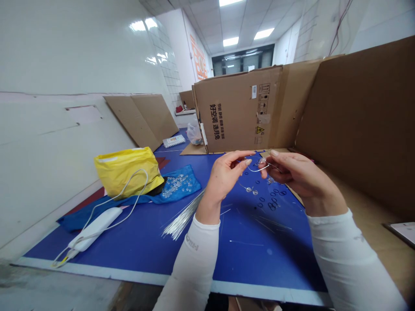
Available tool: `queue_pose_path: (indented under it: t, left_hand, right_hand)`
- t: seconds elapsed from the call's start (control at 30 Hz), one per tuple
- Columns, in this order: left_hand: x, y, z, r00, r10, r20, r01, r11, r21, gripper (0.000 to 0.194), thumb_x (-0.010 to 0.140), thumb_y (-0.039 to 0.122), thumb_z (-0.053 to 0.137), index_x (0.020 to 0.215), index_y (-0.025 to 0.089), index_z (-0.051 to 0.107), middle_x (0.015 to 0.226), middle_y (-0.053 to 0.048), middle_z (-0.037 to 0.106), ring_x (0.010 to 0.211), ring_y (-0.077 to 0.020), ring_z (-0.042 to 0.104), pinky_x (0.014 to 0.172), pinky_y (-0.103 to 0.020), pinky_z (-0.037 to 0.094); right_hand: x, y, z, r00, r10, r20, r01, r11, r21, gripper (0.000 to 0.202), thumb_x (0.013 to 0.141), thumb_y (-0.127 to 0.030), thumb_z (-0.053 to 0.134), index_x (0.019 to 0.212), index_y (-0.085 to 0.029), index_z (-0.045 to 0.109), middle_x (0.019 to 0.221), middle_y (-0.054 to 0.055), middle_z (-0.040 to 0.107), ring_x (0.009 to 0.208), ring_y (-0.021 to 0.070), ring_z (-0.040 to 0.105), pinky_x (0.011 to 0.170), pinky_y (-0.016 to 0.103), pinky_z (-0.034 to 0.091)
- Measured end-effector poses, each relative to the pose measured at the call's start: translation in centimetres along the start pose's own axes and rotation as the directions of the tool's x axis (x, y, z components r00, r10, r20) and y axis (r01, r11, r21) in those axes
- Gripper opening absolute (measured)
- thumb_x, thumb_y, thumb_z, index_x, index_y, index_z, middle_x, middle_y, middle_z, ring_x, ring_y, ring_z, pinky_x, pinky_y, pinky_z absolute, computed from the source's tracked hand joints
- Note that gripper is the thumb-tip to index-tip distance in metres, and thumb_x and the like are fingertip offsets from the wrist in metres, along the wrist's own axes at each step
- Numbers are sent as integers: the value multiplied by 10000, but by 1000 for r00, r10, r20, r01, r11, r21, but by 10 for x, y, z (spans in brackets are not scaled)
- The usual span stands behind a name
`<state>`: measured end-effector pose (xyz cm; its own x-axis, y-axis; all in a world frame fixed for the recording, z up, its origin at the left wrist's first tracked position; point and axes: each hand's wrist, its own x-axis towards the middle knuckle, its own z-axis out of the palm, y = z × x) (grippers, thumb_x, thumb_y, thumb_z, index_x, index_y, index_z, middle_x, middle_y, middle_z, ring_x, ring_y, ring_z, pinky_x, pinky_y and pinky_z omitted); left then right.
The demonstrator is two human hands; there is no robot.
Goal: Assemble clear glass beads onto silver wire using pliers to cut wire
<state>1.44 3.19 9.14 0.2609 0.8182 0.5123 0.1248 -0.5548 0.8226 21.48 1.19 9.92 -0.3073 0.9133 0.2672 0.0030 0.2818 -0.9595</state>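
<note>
A thin silvery wire [258, 170] curves between my two hands above the blue table. My left hand [223, 177] pinches its left end between thumb and index finger. My right hand [293, 177] has its fingers closed round the other end, with a clear bead [263, 160] at the fingertips. Just below, two more clear beads [249, 190] show near a thin wire; whether they hang or lie on the table I cannot tell. Several dark rings [273, 203] lie scattered on the table beneath my right hand.
A bundle of straight wires [183, 218] lies left of my left forearm. Clear beads [177, 185] rest on a blue cloth [193, 175] beside a yellow bag [128, 170]. A white power strip [97, 229] with a cord sits front left. Cardboard walls [240, 112] stand behind and right.
</note>
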Motion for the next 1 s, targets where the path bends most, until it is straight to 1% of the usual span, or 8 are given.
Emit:
queue_pose_path:
  t: [0.1, 0.2, 0.43, 0.6, 0.73, 0.8, 0.87, 1.0]
  left_hand:
    - [0, 0, 0, 1000, 6, 1, -6, 1000, 4, 246, 894, 302, 662, 1113, 246, 759, 855, -29, 689, 661, -110, 527, 600, -239, 422]
    - [-1, 1, 0, 1000, 7, 12, -7, 1000, -1, 269, 894, 282, 658, 1142, 238, 752, 913, -41, 707, 691, -112, 539, 617, -238, 429]
    - [-2, -1, -3, 998, 29, 53, -33, 997, 72, 344, 906, 327, 648, 1244, 319, 714, 952, -36, 696, 724, -128, 532, 625, -242, 427]
    - [-2, 0, -6, 994, 58, 92, -67, 994, 92, 337, 866, 365, 706, 1199, 322, 739, 959, -42, 684, 722, -131, 520, 623, -249, 428]
    - [-1, 1, -6, 995, 57, 84, -65, 993, 102, 305, 881, 385, 685, 1166, 298, 754, 971, -56, 702, 715, -134, 535, 613, -250, 429]
    - [-1, 1, -5, 997, 41, 70, -48, 994, 101, 296, 893, 382, 667, 1157, 282, 757, 967, -56, 706, 671, -121, 525, 599, -249, 427]
    - [-2, 0, -4, 998, 17, 54, -22, 996, 83, 289, 896, 367, 660, 1147, 263, 760, 922, -44, 698, 616, -103, 504, 580, -246, 422]
    - [-1, 0, -3, 999, -27, 25, 26, 999, 37, 278, 890, 330, 659, 1129, 232, 762, 801, -16, 667, 563, -89, 484, 552, -236, 409]
  right_hand:
    - [-3, -3, -3, 999, -2, -45, 2, 1000, -12, 345, 855, -533, 667, 929, -200, 724, 729, 42, 688, 481, 89, 357, 447, 271, 210]
    - [-6, -6, -4, 998, 1, -67, -6, 998, -65, 265, 795, -454, 755, 914, -217, 735, 724, 32, 688, 535, 111, 466, 471, 265, 286]
    - [-5, -6, -4, 997, -16, -75, 10, 997, -83, 295, 817, -438, 701, 962, -189, 759, 676, 38, 691, 509, 106, 425, 474, 280, 268]
    - [-5, -6, -4, 998, -11, -58, 7, 998, -68, 325, 812, -451, 701, 1017, -199, 714, 642, 20, 683, 491, 111, 451, 453, 272, 268]
    - [-8, -9, -1, 997, -44, -62, 37, 993, -110, 318, 823, -470, 707, 1018, -219, 697, 683, 22, 693, 566, 139, 576, 489, 269, 396]
    - [-9, -9, 0, 994, -82, -72, 70, 986, -153, 320, 797, -455, 745, 1015, -225, 705, 723, 28, 706, 654, 163, 642, 574, 285, 489]
    - [-9, -8, 1, 989, -122, -79, 101, 968, -231, 331, 773, -445, 767, 1012, -220, 716, 765, 41, 722, 713, 185, 672, 638, 309, 531]
    - [-11, -3, 3, 966, -235, -104, 156, 858, -490, 314, 832, -433, 694, 1071, -233, 733, 873, 59, 753, 667, 177, 643, 596, 319, 503]
